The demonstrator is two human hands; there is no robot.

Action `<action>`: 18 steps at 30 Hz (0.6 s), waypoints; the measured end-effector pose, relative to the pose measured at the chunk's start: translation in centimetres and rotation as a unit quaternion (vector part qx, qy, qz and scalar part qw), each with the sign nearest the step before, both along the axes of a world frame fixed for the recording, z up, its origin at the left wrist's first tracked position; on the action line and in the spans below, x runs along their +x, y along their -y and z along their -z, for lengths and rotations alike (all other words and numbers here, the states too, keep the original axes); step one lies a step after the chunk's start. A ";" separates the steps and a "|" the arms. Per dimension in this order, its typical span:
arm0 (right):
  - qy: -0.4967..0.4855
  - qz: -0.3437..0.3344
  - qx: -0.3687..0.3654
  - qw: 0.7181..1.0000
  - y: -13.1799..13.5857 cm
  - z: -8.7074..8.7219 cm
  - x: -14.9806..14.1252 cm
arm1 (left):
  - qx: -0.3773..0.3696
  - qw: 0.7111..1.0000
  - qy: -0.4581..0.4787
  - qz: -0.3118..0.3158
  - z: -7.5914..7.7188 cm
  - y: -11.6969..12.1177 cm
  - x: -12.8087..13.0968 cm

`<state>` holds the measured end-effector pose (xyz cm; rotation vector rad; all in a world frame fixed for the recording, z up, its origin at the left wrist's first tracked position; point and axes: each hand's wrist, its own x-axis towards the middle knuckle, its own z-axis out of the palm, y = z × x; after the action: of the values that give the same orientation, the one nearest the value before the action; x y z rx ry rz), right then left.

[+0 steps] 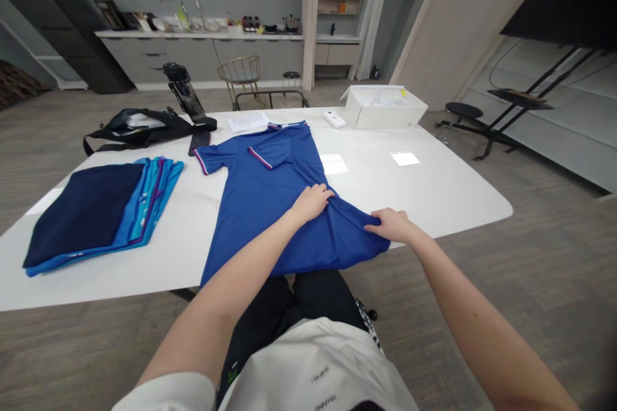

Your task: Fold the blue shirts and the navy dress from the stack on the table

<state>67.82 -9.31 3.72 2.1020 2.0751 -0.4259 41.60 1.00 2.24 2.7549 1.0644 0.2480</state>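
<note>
A blue polo shirt (260,205) with red and white trim on its sleeves lies on the white table (448,186), its collar at the far side and its hem along the front edge. One sleeve is folded over onto the body of the shirt. My left hand (312,201) is closed on the fabric midway along the right side. Farther right, my right hand (391,226) pinches the shirt near the hem corner and holds it out sideways. Between the two hands the cloth is creased.
At the left lies a stack of folded clothes (87,205), navy on top. Behind it are a black bag (139,125), a dark bottle (186,93) and a phone (199,141). Papers (248,121), a white remote-like device (334,119) and a white box (385,109) stand along the far edge.
</note>
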 end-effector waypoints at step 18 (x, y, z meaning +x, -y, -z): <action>-0.294 -0.107 0.271 0.910 10.8 -6.6 -5.2 | 0.023 0.985 0.056 0.163 -6.4 4.4 -1.5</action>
<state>62.60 -20.08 10.30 2.1546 3.0394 -0.5542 40.14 -3.42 8.66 2.8602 0.5742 0.3761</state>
